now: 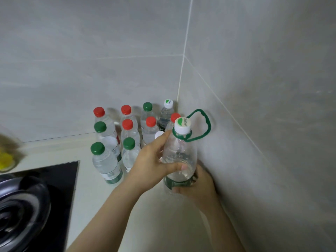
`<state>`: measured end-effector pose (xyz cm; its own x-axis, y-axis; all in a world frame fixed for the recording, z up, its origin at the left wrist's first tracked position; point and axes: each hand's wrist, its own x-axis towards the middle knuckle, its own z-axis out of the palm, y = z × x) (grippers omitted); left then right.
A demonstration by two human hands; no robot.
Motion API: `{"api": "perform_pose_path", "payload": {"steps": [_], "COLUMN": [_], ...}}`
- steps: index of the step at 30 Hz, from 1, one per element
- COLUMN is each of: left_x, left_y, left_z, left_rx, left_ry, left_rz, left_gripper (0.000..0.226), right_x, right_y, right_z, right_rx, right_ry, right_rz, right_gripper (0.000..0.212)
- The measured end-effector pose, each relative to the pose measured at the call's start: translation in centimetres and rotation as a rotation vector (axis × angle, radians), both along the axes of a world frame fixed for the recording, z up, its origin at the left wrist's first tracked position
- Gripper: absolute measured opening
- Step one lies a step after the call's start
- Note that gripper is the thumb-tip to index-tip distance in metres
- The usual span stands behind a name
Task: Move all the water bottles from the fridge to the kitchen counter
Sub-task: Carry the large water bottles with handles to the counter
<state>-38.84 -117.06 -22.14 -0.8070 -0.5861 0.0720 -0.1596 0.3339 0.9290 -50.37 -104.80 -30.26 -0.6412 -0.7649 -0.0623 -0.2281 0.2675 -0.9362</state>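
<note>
While it is standing upright just beside the right wall, the big white-capped bottle [179, 155] is being held by both hands: the left hand [152, 162] is closing its grip round the shoulder, and the right hand [197, 184] is wrapping the labelled lower part. Smaller bottles [107, 164] are crowding the worktop [91, 197] corner just behind.

Twelve water bottles in all: five red-capped bottles [99, 111] [126, 109] [127, 124] [151, 121] [175, 116], four green-capped bottles [147, 106] [100, 126] [129, 143] [97, 148], two small white-capped bottles [168, 103] [158, 134], and one large white-capped bottle [180, 153] with one green carry loop [207, 124]. Two hands: one left hand [151, 160], one right hand [198, 186]. One black hob [58, 177]. One blurred yellow object [5, 159].
</note>
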Motion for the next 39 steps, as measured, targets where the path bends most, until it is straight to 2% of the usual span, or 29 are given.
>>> {"api": "perform_pose_path", "payload": {"steps": [10, 15, 22, 26, 31, 33, 36, 39], "left_x": [-1.3, -1.5, -2.0, -1.8, -1.6, -1.4, -0.5, 1.1], "left_y": [-0.2, 0.0, 0.1, 0.4, 0.5, 0.7, 1.1, 1.4], "left_z": [-1.9, -2.3, -2.3, -2.2, -1.7, -1.3, -0.8, -0.4], "left_rx": [0.061, 0.048, 0.042, 0.050, 0.026, -0.005, -0.030, -0.027], "left_ry": [-0.062, -0.092, -0.105, -0.101, -0.130, -0.153, -0.188, -0.200], "left_rz": [-0.019, -0.037, -0.059, -0.066, -0.078, -0.068, -0.038, 0.011], "left_gripper": [0.090, 0.091, 0.093, 0.095, 0.098, 0.096, 0.075, 0.069], "right_x": [0.0, 0.7, 0.2, 0.7, 1.2, 1.3, 1.9, 2.5], "right_y": [0.1, 0.2, 0.8, 1.0, 1.8, 2.3, 3.2, 4.7], "right_z": [-2.4, -2.2, -2.6, -2.2, -2.4, -2.2, -1.6, -1.2], "right_rx": [-0.004, -0.073, -0.012, 0.023, 0.063, 0.087, 0.116, 0.152], "right_ry": [-0.062, -0.010, 0.004, 0.021, -0.034, -0.017, -0.007, -0.005], "right_rz": [-0.120, -0.121, -0.090, -0.103, -0.144, -0.171, -0.183, -0.211], "right_gripper": [0.071, 0.076, 0.073, 0.064, 0.067, 0.062, 0.059, 0.054]}}
